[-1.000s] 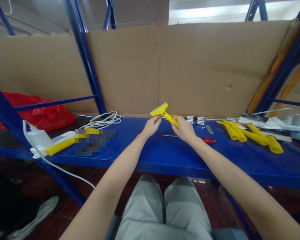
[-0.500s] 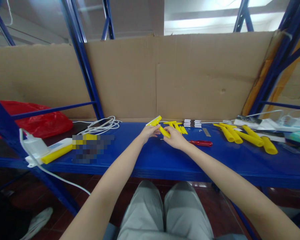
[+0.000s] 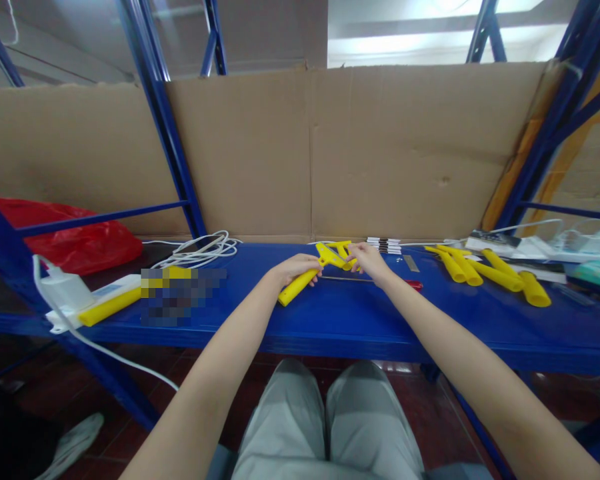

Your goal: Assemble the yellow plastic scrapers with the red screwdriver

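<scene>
My left hand (image 3: pixel 296 267) is closed round the handle of a yellow T-shaped scraper (image 3: pixel 296 289). The scraper's head points away from me to the upper right, and its handle end points toward the front edge. Just right of that head, my right hand (image 3: pixel 369 261) has its fingertips pinched together beside small yellow parts (image 3: pixel 344 247); what they grip is too small to make out. Beneath my right wrist lies a screwdriver, its red handle (image 3: pixel 414 285) partly covered and its thin shaft reaching left.
Several yellow handles (image 3: pixel 500 275) lie at the right, near a flat metal strip (image 3: pixel 411 263) and a stack of white-and-dark pieces (image 3: pixel 384 245). At the left are a coiled white cable (image 3: pixel 205 250), a power strip (image 3: pixel 117 288) and a red bag (image 3: pixel 80 233). Cardboard (image 3: pixel 380 153) stands behind.
The scraper has swung round, so its handle now points down-left in my left hand. My right hand has let go of the handle and moved right, beside the small yellow parts.
</scene>
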A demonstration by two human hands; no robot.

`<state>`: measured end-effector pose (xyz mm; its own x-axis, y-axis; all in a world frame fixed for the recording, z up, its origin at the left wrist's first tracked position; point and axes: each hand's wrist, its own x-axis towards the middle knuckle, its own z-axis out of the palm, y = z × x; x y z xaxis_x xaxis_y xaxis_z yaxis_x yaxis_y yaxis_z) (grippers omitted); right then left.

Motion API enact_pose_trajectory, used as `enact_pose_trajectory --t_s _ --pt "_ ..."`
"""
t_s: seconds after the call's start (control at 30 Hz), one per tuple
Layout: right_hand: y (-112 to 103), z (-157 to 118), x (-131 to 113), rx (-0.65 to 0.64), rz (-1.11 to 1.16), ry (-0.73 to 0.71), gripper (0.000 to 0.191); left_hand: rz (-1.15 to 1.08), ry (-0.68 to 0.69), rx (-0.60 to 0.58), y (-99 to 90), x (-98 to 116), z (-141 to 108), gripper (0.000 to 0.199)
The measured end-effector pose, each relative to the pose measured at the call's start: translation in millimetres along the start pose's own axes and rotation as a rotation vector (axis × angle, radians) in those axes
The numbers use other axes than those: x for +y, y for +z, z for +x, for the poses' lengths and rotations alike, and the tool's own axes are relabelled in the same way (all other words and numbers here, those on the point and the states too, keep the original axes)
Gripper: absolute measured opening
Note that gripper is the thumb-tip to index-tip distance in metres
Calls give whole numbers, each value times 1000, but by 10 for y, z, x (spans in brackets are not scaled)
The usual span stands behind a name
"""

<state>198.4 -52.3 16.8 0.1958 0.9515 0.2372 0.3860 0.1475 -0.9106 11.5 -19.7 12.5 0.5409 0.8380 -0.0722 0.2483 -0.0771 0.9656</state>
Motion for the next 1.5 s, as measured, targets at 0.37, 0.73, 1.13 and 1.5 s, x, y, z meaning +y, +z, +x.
enact_pose_trajectory --t_s 0.37,0.73,1.13,1.5 --pt "-12 -181 -84 -213 -130 38 21 317 77 -179 88 71 -85 33" --pt "-17 -118 -32 -117 -119 17 20 975 463 234 135 -39 6 72" --pt "-393 85 -40 -29 -169 -252 13 1002 425 440 16 13 -18 64" --pt "-656 151 260 -101 -463 -411 20 446 534 738 -72 80 34 61"
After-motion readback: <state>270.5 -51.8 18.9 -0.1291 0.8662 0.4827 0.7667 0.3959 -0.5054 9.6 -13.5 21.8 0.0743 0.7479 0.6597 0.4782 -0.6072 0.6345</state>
